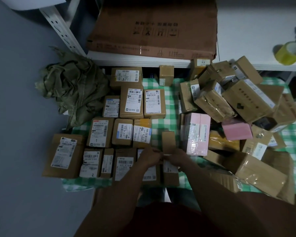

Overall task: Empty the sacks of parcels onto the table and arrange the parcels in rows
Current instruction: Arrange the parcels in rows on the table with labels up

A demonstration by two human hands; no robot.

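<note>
Leftmost, a crumpled green sack (72,89) lies slumped at the bench's far-left corner, looks flat and spent. Bench (171,103) wears a green-white check cloth. Left half: brown parcels laid label-up in rough rows. Near row starts with a big parcel (63,155) overhanging the left edge, then one marked "2" (91,162), then narrower ones. Row behind has a parcel marked "1" (99,132) and two more beside it. Farther rows run back toward a white shelf (140,60) carrying a large flat carton (154,26).

Centre, near edge: left hand (149,157) and right hand (177,157) meet on a small brown box (168,142) standing on end, just above the near row. Grip: both sets of fingers curl in at the box's lower edge, seemingly pinching a pale strip or label there; blurred, exact contact unclear.

Right half: unsorted heap (237,100) of brown boxes, tilted and overlapping, with a pink box (197,134) at its left side and a pink packet (237,130) deeper in. Far right, a yellow tape roll (289,52) sits on a white surface.
</note>
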